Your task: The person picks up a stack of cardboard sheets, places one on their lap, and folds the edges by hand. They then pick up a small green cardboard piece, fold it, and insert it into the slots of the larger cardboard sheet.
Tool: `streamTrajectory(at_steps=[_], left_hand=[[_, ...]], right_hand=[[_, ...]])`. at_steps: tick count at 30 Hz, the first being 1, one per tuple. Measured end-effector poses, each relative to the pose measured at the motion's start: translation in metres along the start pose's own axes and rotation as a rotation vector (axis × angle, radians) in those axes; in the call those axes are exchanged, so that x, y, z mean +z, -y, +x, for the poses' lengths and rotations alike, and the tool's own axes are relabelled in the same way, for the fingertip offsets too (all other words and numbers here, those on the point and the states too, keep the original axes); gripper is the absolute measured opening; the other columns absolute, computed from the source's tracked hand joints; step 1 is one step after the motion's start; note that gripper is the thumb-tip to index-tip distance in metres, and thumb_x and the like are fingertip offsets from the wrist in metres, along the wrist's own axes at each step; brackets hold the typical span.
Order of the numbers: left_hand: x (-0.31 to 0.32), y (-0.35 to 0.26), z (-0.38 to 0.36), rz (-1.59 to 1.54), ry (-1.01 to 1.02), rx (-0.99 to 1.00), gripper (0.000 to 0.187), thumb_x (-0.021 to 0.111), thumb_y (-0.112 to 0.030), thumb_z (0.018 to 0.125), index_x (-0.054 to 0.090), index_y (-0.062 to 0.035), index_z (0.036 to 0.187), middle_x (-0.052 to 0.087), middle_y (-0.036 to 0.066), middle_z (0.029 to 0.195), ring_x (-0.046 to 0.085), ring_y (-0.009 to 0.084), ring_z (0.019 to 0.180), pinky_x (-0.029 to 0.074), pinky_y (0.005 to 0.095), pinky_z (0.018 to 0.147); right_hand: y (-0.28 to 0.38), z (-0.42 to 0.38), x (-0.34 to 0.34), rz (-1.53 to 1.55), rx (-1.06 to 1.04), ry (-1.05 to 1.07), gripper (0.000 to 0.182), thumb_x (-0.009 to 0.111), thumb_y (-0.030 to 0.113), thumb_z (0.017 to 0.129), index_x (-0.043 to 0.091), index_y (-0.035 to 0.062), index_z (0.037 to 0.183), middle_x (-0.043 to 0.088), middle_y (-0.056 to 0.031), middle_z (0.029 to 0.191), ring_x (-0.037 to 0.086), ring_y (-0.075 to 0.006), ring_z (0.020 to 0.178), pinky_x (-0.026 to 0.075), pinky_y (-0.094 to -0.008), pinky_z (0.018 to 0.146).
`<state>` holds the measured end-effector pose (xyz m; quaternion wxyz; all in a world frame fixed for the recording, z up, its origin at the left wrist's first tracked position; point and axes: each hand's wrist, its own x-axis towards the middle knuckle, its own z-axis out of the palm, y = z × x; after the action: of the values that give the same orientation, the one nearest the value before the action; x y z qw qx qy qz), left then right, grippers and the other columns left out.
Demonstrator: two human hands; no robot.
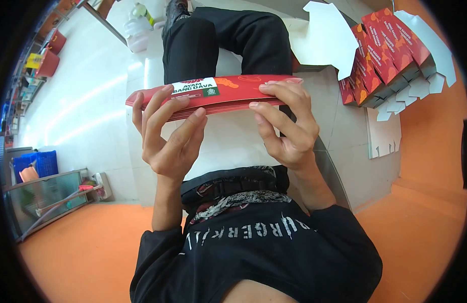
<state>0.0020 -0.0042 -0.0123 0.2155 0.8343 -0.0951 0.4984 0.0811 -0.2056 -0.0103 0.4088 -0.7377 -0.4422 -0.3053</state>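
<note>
A stack of flat red printed cardboard sheets (233, 93), apparently unfolded food boxes, is held up over my lap. Its top sheet has a white and green label reading "AYAM BANG DAVA". My left hand (168, 129) grips the stack's left part, fingers over the top face and thumb near the lower edge. At the other end, my right hand (291, 121) has its fingertips on the upper face and near edge. Several sheet edges show as layers along the near side. The underside of the stack is hidden.
Several red printed boxes (385, 50) with open white flaps stand at the upper right. Beside them is a white-inside open carton (314, 40). White card sheets (385, 132) lean near the orange wall. Plastic bottles (137, 30), a blue crate (35, 164) and a glass-panelled frame (46, 197) are leftward.
</note>
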Motion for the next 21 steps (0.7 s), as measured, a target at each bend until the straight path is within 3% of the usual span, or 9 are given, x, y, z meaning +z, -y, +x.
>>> streamTrajectory(at_steps=[14, 21], left_hand=[[0.0021, -0.0007, -0.0027, -0.007, -0.027, -0.031, 0.025, 0.080, 0.000, 0.063, 0.071, -0.0140, 0.082, 0.066, 0.004, 0.097, 0.063, 0.0277, 0.105, 0.033, 0.0516, 0.105], [-0.0002, -0.0026, -0.0084, -0.005, -0.040, -0.050, 0.024, 0.080, 0.000, 0.062, 0.072, -0.0130, 0.080, 0.066, 0.004, 0.094, 0.064, 0.0275, 0.101, 0.034, 0.0516, 0.105]], right_hand=[[0.0084, 0.0010, -0.0005, 0.015, 0.061, 0.016, 0.022, 0.070, 0.002, 0.072, 0.071, 0.0030, 0.094, 0.065, -0.0142, 0.104, 0.061, -0.0306, 0.098, 0.045, -0.0434, 0.091], [0.0092, -0.0051, -0.0037, 0.053, 0.024, 0.036, 0.026, 0.069, 0.003, 0.071, 0.072, 0.0060, 0.097, 0.065, -0.0161, 0.107, 0.061, -0.0336, 0.101, 0.044, -0.0473, 0.093]])
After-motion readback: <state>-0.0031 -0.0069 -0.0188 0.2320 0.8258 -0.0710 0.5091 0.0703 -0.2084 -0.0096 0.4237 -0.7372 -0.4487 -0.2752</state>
